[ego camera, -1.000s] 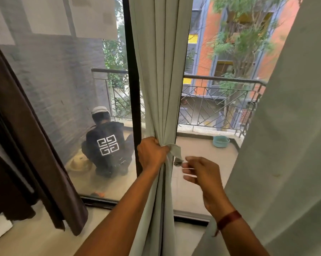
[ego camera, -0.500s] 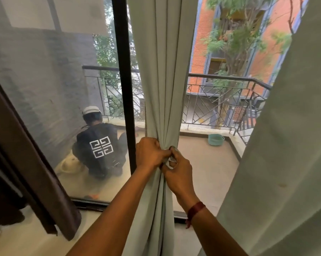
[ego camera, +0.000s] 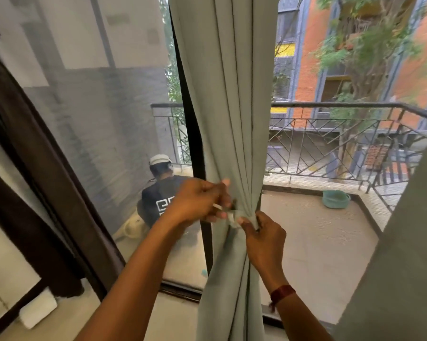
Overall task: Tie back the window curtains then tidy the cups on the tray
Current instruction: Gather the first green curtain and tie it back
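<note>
While the dark brown curtain [ego camera: 35, 168] hung well to the left of both hands, a person in a dark printed shirt [ego camera: 158, 200] crouched outside the glass, partly hidden behind the left hand [ego camera: 197, 203]. That hand's fingers were curled, pinching a pale tie strip [ego camera: 232, 219] at the left edge of the pale green curtain [ego camera: 232, 119] — its cloth gathered into a narrow bunch between the two hands. Just right of the strip, the right hand [ego camera: 264, 237] gripped the bunched folds, thumb and fingers curled round them; a red wristband [ego camera: 282, 292] sat on its wrist. Beyond the right hand, outside, a teal basin [ego camera: 336, 199] stood below the railing [ego camera: 342, 105], and a second pale curtain [ego camera: 404, 242] hung furthest right.
</note>
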